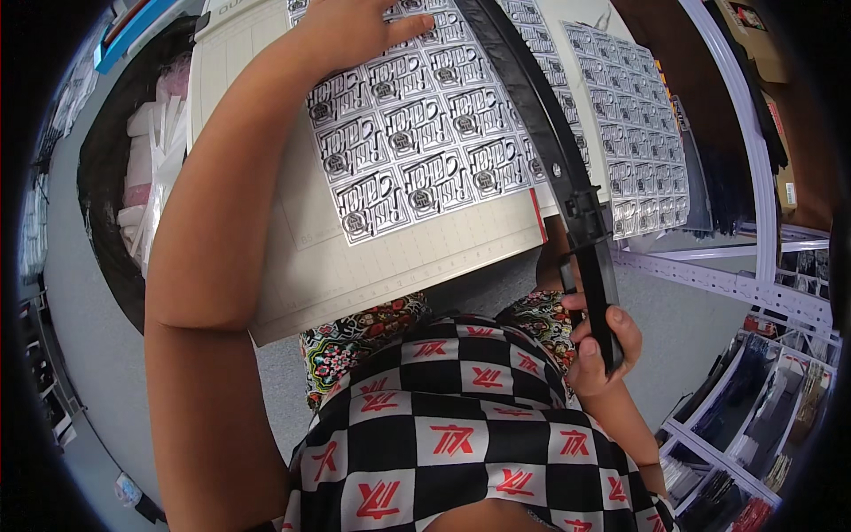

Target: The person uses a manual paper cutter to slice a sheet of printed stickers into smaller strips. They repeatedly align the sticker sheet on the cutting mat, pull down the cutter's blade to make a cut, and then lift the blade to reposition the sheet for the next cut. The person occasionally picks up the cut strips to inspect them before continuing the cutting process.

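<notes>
My right hand (610,348) grips one black handle (597,301)

My left hand (356,34), apart from it, rests on one printed sheet (408,146), thumb spread, arm stretched forward. This sheet lies upon one paper cutter (399,255); one more sheet (634,133) is at right.

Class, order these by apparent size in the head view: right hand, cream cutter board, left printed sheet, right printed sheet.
1. Cream cutter board, partly covered
2. Left printed sheet
3. Right printed sheet
4. Right hand
</notes>
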